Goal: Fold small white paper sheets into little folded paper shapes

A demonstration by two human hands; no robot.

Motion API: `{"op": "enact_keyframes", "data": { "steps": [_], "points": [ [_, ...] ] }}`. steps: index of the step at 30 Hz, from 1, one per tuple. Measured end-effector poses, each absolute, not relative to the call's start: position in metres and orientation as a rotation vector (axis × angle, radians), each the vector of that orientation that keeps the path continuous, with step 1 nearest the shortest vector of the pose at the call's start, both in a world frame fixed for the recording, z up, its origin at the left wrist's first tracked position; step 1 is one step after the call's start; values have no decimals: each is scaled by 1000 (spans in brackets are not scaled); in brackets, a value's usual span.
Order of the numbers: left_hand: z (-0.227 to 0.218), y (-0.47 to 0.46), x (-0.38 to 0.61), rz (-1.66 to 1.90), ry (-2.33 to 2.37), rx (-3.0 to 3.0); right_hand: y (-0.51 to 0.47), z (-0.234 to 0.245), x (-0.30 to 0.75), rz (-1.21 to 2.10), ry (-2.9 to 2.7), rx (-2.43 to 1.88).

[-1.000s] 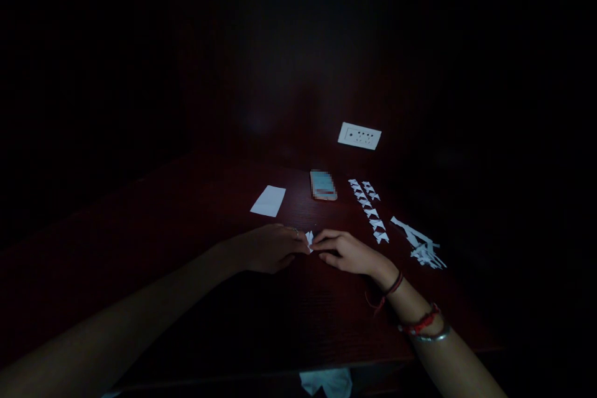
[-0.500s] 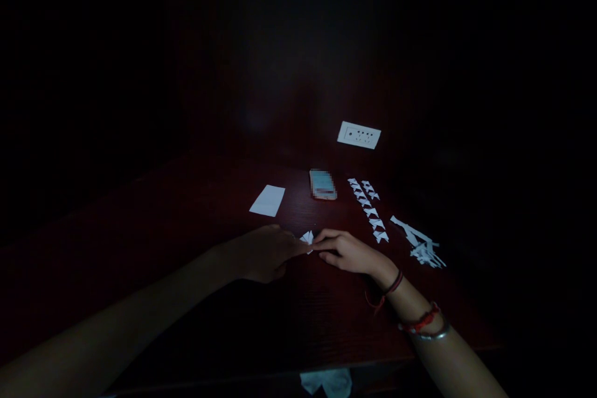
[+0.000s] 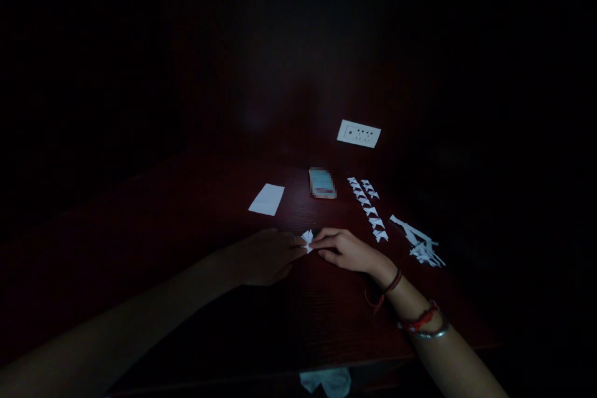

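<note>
Both the left hand (image 3: 267, 257) and right hand (image 3: 345, 251) touch a folded paper (image 3: 307, 240) between them on the tabletop (image 3: 326, 317); in this gloom I cannot tell whether either grip pinches it. It should be feather-light and easily creased, best held by its edges

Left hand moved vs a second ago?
Yes, slightly: judged against the wall socket, the left hand sits lower in the view, drawn a little toward the wearer.
</note>
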State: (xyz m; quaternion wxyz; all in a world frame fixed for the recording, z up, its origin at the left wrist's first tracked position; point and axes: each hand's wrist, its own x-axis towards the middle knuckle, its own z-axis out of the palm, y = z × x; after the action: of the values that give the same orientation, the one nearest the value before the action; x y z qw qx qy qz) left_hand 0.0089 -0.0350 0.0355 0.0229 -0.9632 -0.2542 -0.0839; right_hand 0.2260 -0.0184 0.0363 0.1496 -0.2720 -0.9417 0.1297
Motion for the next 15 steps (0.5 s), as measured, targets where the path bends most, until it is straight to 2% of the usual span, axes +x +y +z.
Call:
{"op": "enact_keyframes", "data": {
  "steps": [15],
  "points": [
    [34,-33,9,-253,-843,-3009,-21,36,224,349,-2681,-820]
  ]
}}
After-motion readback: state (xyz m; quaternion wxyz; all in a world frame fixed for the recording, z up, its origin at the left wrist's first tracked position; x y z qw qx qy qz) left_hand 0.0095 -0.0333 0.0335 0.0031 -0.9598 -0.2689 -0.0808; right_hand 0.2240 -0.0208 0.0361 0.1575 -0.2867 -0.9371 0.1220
